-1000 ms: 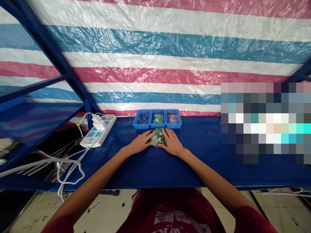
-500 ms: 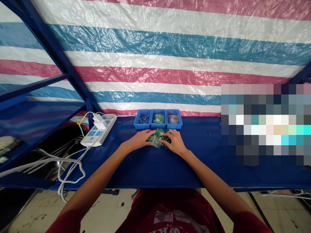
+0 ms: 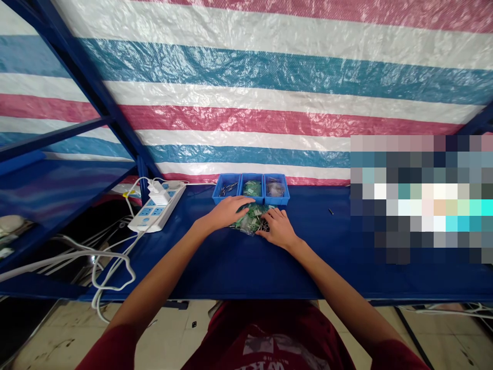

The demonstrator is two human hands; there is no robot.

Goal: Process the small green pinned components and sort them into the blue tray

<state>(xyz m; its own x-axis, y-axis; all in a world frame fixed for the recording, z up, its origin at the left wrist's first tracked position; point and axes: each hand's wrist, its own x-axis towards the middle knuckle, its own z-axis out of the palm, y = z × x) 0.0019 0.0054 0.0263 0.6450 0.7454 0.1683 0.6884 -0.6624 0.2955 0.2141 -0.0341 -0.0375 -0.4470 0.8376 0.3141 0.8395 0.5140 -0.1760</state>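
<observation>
Left hand (image 3: 228,212) and right hand (image 3: 279,229), fingers spread with no clear grip, rest on a heap of green packets (image 3: 250,220) on the blue counter (image 3: 192,267), just before three part-filled blue bins (image 3: 252,177)

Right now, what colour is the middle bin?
The middle bin is blue, best seen in the head view.

No words can be read clearly. Below the left hand (image 3: 229,211) and right hand (image 3: 279,229), a dark red T-shirt (image 3: 300,329) carries white print (image 3: 269,347), cut off by the frame's edge. Left of the hands, the white power strip (image 3: 156,210) has markings too small to read.
</observation>
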